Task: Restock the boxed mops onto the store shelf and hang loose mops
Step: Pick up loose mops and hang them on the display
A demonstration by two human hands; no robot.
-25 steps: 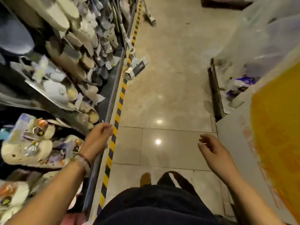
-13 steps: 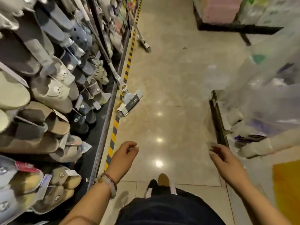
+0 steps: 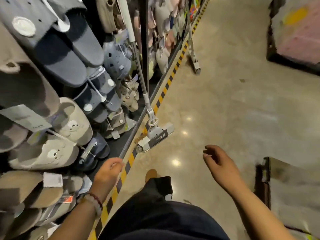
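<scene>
Glossy stone floor [image 3: 225,101], flat-headed mop [image 3: 152,134] leaning on slipper rack [image 3: 135,135], left hand [image 3: 108,172] and right hand [image 3: 219,163] loosely curled, empty.

Warm, dim indoor light fell from overhead; small ceiling lamps glared as bright spots on the glossy floor [image 3: 225,101]. The slipper rack [image 3: 52,84] stood in shade. Motion blur smeared the right side and corners, and the wide lens bent the edges.

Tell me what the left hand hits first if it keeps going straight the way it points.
Probably the head of the near mop: the left hand points up the aisle along the striped floor edge, with only bare floor between. Depth is unclear.
</scene>
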